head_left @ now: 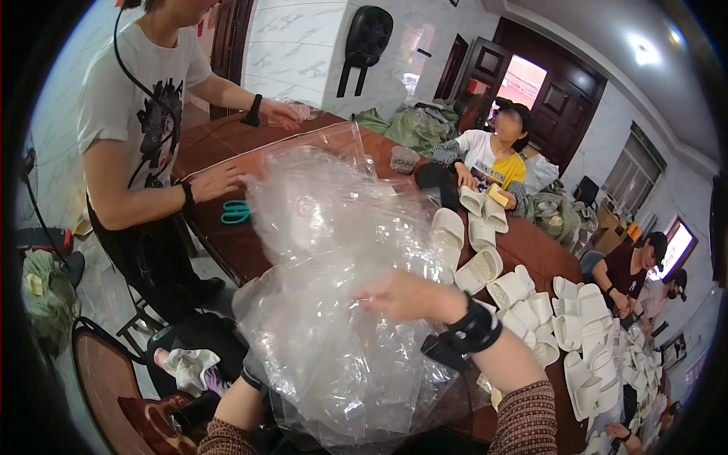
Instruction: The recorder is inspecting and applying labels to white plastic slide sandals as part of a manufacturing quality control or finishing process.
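- Pressing flat, fingers spread, on top of the big heap of clear plastic bags: the right hand, a black strap at its wrist; pinching nothing.
- Lying mostly hidden behind the plastic at the lower left of the heap: the left hand; only forearm and a dark wristband showing; cannot tell whether spread or closed.
- Filling the near end of the brown wooden table and spilling over its near edge toward the lap: the bag heap; number of bags not countable.
- Lying on bare wood just left of the heap, near the table's left edge: one pair of green-handled scissors.
- Leaving open tabletop only at the far left corner, where a standing person's two hands are resting on a clear sheet.
- Crowding the right side of the table right up to the heap: white slippers, well over twenty, in rows running off toward the lower right; exact count not tellable.
- Standing behind the heap: one small clear cup.
- Sitting at the far side, holding a white slipper: one person in a cap; two more sitting at the right rim.
- Narrowing the floor at lower left: one dark chair.
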Demonstrator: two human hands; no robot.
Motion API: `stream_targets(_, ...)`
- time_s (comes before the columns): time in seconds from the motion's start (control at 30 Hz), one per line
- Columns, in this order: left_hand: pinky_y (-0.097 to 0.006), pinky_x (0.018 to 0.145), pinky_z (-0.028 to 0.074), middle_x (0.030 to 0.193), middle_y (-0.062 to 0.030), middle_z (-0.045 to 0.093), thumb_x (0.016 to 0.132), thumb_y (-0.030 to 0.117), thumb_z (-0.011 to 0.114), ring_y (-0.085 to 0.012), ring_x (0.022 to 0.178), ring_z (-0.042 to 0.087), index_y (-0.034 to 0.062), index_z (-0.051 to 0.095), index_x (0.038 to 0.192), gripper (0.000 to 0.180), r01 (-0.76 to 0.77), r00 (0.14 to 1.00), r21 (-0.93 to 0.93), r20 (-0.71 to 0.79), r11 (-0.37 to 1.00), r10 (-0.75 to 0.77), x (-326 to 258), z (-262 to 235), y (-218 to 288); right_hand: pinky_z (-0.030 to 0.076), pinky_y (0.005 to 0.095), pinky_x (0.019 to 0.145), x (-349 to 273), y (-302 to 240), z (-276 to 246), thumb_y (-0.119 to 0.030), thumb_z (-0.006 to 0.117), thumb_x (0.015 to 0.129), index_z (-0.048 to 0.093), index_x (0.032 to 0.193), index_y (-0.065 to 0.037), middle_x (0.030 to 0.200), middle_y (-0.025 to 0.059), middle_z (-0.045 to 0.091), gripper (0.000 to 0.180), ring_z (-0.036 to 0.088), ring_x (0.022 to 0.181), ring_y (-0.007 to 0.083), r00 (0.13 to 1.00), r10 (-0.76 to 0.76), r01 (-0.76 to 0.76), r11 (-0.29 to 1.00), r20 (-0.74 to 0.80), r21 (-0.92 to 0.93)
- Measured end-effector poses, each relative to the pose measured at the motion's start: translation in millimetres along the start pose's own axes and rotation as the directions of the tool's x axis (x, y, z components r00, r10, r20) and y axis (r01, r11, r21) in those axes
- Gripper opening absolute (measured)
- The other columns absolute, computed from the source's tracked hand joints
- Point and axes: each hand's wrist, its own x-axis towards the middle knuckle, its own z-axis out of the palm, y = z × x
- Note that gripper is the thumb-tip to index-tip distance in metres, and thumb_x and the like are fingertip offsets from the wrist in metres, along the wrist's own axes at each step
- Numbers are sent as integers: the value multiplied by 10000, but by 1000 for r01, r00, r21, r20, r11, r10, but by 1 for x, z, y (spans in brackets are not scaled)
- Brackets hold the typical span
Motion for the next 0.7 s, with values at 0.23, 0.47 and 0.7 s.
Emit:
stream_targets(0.23, -329, 1062, 360, 1383, -87, 446, 904, 93, 526, -217, 1269, 431, 6, 418, 1360, 477, -81, 981, -11, -177, 997, 78, -39, -24, 11, 481, 350, 868, 33, 64, -68, -161, 636, 826, 554, 1185, 29, 1153, 210, 618, 414, 612, 1027, 309, 694, 195, -224, 973, -693, 50)
stream_targets(0.47, -329, 1053, 367, 1365, -87, 460, 891, 90, 537, -218, 1252, 443, 7, 429, 1347, 476, -108, 941, -17, -323, 994, 96, -73, -46, 15, 373, 433, 1022, 75, 136, -28, -209, 662, 795, 409, 1313, 31, 1321, 247, 467, 624, 449, 1229, 397, 629, 294, -391, 920, -720, 34)
stream_targets(0.7, -330, 1043, 373, 1346, -86, 474, 878, 87, 547, -219, 1235, 456, 8, 440, 1334, 475, -97, 907, -35, -415, 995, 74, -90, -64, 17, 405, 393, 993, 112, 187, -6, -294, 750, 736, 341, 1353, 53, 1275, 250, 505, 818, 502, 1196, 352, 441, 431, -399, 880, -787, 258)
